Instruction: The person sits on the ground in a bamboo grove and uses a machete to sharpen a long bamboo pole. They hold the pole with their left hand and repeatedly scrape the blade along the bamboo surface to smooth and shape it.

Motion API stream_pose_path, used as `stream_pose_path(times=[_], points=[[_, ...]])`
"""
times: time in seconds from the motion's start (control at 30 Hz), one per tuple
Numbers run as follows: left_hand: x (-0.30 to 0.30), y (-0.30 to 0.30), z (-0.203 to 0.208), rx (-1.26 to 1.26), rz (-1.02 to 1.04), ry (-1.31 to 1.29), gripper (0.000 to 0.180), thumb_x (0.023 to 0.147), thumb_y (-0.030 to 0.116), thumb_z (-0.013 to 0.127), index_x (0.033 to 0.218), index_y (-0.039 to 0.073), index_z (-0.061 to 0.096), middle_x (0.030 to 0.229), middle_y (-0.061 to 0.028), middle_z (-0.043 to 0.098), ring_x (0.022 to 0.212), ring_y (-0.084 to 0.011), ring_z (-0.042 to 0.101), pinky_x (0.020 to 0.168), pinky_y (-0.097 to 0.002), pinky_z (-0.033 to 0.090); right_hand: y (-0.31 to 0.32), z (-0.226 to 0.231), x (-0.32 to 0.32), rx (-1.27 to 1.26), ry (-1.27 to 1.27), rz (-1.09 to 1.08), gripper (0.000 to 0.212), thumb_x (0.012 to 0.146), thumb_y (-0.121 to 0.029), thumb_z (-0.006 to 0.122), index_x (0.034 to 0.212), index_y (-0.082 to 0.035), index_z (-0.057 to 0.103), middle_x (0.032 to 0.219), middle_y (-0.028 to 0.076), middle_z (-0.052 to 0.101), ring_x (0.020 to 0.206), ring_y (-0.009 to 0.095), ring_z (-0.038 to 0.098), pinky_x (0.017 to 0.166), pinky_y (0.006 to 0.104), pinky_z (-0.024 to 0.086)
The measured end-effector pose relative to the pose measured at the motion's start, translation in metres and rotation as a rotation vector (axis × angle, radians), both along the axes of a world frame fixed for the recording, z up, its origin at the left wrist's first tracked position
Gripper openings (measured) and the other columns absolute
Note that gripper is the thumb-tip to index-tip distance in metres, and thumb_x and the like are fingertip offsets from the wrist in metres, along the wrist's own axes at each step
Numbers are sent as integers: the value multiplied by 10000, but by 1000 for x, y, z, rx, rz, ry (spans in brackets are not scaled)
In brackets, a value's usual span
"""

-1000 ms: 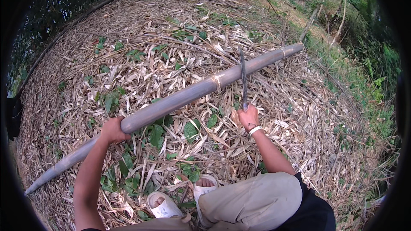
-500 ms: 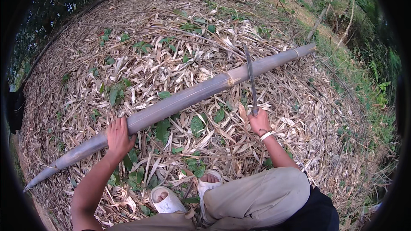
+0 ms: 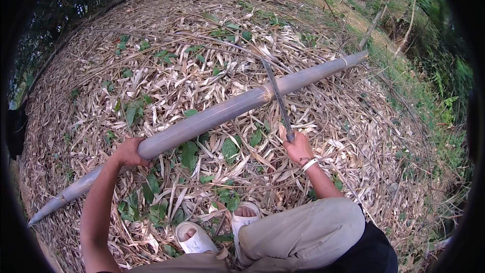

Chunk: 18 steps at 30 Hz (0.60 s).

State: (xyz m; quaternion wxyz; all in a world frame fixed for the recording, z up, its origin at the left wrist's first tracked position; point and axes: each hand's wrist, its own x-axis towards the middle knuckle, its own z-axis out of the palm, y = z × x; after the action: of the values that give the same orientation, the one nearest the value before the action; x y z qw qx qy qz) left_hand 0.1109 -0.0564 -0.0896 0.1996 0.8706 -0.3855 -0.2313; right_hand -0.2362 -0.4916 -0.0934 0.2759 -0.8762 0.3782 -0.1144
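Note:
A long, thick bamboo pole lies slantwise over the dry leaves, from the lower left up to the far right. My left hand is wrapped round its left part, thumb on the near side and fingers mostly hidden behind the hand and pole. In my right hand is the handle of a machete. Its long dark blade points away from me and crosses over the pole just right of a pale joint ring; whether it touches the pole I cannot tell.
Dry bamboo leaves and thin sticks cover the ground, with green seedlings among them. My feet in white sandals are close below the pole. Slim trunks and green brush stand at the far right.
My left hand has turned and shifted slightly left, from lying over the pole to curling round it. My right hand has moved a little left and down, tilting the machete's tip to the left.

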Motion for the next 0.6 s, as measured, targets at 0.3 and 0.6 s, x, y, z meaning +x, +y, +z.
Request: stream_pose_path(times=[0.3,0.6], points=[[-49,-15,14,245,177,-339,749,605,294,856,1244,56,547,1071,-208,707,1021,-397,684,925,-470,542,52,39,-2,-55,299,413,310,783,-240,646,959,13,617,796,305,670,820,499,668,778,559,537],[-52,-18,13,275,163,-398,689,628,280,855,1204,91,528,1028,-196,709,982,-396,691,893,-479,553,-8,-10,7,-7,-58,23,219,783,-174,635,847,35,614,776,282,660,794,472,655,750,501,522]])
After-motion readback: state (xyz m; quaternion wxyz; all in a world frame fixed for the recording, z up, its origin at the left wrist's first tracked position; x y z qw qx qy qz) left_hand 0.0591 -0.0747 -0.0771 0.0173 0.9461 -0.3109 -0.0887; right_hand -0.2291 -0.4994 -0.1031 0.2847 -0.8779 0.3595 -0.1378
